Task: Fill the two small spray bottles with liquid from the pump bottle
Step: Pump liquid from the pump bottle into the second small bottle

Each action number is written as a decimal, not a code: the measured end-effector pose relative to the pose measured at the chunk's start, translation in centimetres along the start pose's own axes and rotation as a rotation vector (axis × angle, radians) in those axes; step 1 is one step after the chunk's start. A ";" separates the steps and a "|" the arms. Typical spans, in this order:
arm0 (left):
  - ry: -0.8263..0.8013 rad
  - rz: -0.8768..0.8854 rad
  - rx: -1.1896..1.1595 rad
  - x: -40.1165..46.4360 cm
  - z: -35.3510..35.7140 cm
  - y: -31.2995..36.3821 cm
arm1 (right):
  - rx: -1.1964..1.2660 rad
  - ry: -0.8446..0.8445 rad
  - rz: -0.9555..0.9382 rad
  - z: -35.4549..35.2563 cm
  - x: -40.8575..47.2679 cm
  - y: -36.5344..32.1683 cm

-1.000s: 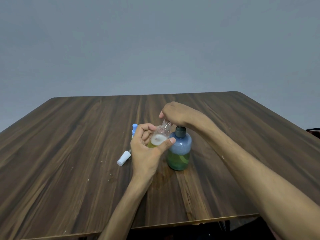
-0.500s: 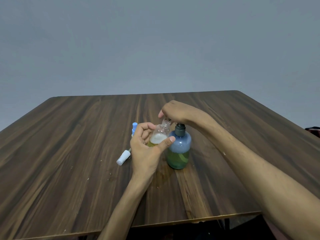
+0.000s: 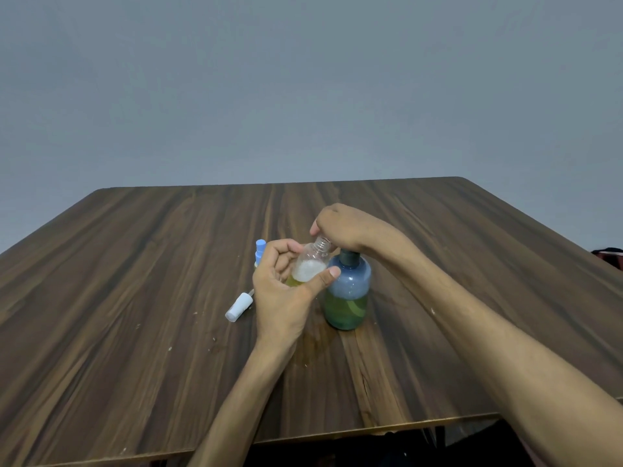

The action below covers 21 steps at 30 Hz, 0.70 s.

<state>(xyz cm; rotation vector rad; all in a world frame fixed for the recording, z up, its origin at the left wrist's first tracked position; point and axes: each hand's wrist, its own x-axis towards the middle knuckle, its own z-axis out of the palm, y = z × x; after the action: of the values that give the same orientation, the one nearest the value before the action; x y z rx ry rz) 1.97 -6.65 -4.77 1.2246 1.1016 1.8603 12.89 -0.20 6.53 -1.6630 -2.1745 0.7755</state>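
My left hand (image 3: pixel 281 294) grips a small clear spray bottle (image 3: pixel 312 264) with no cap, tilted, holding yellow liquid and white foam. Its threaded neck sits just under my right hand (image 3: pixel 342 227). That hand is curled over the pump head of the blue pump bottle (image 3: pixel 347 291) and hides the nozzle. The pump bottle stands upright on the table, with green-yellow liquid in its lower half. A second small spray bottle with a blue cap (image 3: pixel 260 249) stands behind my left hand, mostly hidden.
A white spray cap with its tube (image 3: pixel 237 306) lies on the wooden table (image 3: pixel 135 298) left of my left hand. A wet patch (image 3: pixel 313 348) marks the wood in front of the pump bottle. A dark object (image 3: pixel 610 256) shows at the right edge.
Both hands and both bottles keep the same pose. Only the view has shifted slightly.
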 end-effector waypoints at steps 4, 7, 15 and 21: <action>0.006 0.007 0.003 0.0 -0.1 0.0 | 0.041 0.022 -0.018 -0.5 0.2 -0.7; 0.010 -0.006 0.009 0.1 -0.1 -0.2 | 0.004 0.012 0.003 -0.2 0.3 -0.4; -0.004 -0.001 0.020 0.1 -0.1 -0.4 | 0.021 0.018 -0.006 -0.1 0.4 0.1; 0.002 0.003 0.004 0.0 0.0 -0.1 | 0.025 0.015 -0.022 -0.5 0.3 -0.2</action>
<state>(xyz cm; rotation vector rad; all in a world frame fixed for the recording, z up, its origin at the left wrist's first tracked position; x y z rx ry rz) 1.99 -6.54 -4.88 1.2279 1.1055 1.8632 12.91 0.17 7.08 -1.6247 -2.1605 0.7782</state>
